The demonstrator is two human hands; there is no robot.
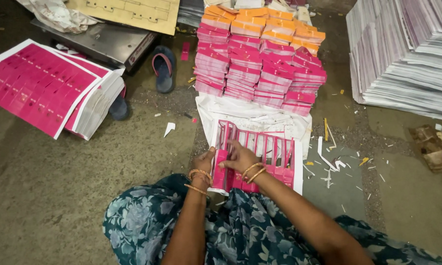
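Observation:
A stack of die-cut pink and white printed sheets (272, 147) lies on the floor in front of my lap, with rows of slots where pieces are punched out. My left hand (203, 162) grips the near left edge of the stack. My right hand (238, 158) presses on the pink strips at its near left part, fingers curled around a small bundle of pink pieces (220, 169). Both wrists wear gold bangles. Whether the bundle is lifted off the sheet I cannot tell.
Behind the sheet stands a big pile of bundled pink and orange cards (260, 59) on white paper. A stack of uncut pink sheets (49, 88) lies at left, a tall pile of printed sheets (407, 54) at right. A sandal (163, 66) and paper scraps (329, 162) lie about.

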